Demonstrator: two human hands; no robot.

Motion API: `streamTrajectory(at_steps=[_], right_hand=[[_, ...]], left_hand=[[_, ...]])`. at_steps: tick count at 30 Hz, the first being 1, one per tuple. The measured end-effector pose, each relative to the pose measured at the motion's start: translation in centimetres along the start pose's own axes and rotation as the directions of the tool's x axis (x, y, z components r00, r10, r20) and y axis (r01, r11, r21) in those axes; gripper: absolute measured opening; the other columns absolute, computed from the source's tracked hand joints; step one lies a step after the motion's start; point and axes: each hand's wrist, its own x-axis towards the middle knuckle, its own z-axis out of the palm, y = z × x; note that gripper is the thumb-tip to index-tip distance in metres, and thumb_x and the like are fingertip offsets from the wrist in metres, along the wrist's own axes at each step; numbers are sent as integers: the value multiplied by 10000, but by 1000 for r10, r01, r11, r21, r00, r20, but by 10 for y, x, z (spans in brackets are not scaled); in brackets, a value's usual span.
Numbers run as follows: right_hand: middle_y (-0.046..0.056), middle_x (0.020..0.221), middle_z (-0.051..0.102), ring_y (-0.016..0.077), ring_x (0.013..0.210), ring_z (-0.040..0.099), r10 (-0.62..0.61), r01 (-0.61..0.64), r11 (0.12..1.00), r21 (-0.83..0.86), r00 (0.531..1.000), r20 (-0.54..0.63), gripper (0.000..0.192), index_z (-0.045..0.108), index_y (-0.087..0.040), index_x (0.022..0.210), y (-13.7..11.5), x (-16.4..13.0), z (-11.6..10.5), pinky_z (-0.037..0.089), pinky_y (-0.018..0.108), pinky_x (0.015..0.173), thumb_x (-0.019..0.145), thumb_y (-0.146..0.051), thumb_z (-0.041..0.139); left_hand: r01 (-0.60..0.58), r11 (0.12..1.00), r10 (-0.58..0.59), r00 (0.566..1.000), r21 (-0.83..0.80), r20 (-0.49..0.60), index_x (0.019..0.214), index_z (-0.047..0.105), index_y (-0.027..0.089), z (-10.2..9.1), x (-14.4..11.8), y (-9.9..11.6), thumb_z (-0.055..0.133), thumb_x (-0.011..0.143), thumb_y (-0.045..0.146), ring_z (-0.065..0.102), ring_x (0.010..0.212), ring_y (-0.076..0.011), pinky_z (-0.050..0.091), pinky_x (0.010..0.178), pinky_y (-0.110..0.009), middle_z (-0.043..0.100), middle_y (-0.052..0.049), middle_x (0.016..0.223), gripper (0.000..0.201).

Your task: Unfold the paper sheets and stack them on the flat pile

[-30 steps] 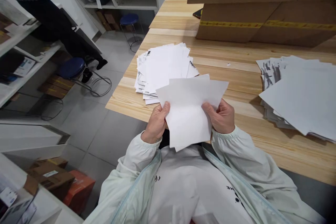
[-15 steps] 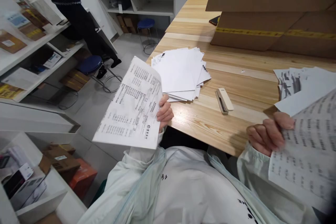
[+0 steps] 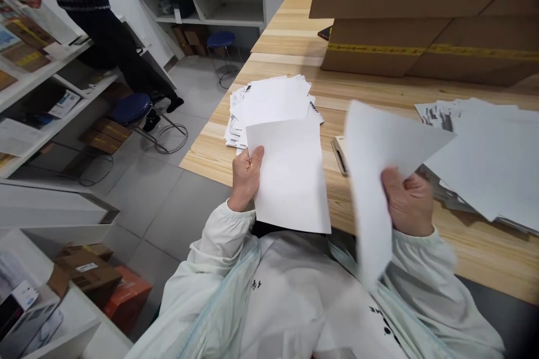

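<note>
My left hand (image 3: pixel 246 176) is closed on the left edge of a white sheet of paper (image 3: pixel 290 179), thumb on its blank face. Whether more sheets lie under it I cannot tell. In my right hand (image 3: pixel 408 199) is another white paper (image 3: pixel 373 179), bent and blurred by motion, its blank side showing. Behind the left-hand sheet lies an uneven paper pile (image 3: pixel 278 95) on the wooden table. A second paper pile (image 3: pixel 492 151) spreads to the right of my right hand. The beige stapler (image 3: pixel 339 154) is partly hidden behind the right-hand paper.
Large cardboard boxes (image 3: pixel 387 42) stand on the table's far right, with a dark phone (image 3: pixel 325 32) beside them. Another person (image 3: pixel 92 17) is at a shelf on the left. Blue stools (image 3: pixel 132 107) stand on the grey floor. An open white drawer unit (image 3: pixel 80 325) is at lower left.
Both hands have turned their papers from printed side to blank side. My right hand has come left, away from the right pile, and my left hand's sheet now lies in front of my chest.
</note>
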Motion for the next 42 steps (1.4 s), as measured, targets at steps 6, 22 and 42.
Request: streamTrajectory(at_steps=[6,22,42], right_hand=[[-32,507,433,84,503,351,-130,133,975,-177,991,25,481,549,-173,573,-7,-9,23,292,233,436,796,-583,667],[32,801,733,222,713,669,-238,221,941,256,971,37,353,728,-241,805,-10,-10,24,569,375,605,628,-512,868],[-18,736,661,169,674,585,-402,325,897,300,882,245,197,627,-268,740,-14,3,46,482,332,631,743,-341,810]], left_hand=[[10,999,-6,995,-45,96,632,425,195,18,-16,8,504,822,769,318,581,-100,294,541,-251,386,41,589,610],[-296,932,346,901,-210,262,745,704,188,21,-19,45,645,849,591,553,635,-130,457,613,-268,634,2,670,420],[-101,949,210,909,-300,360,865,708,172,31,-20,41,726,792,565,653,852,-181,510,763,-302,712,-69,910,400]])
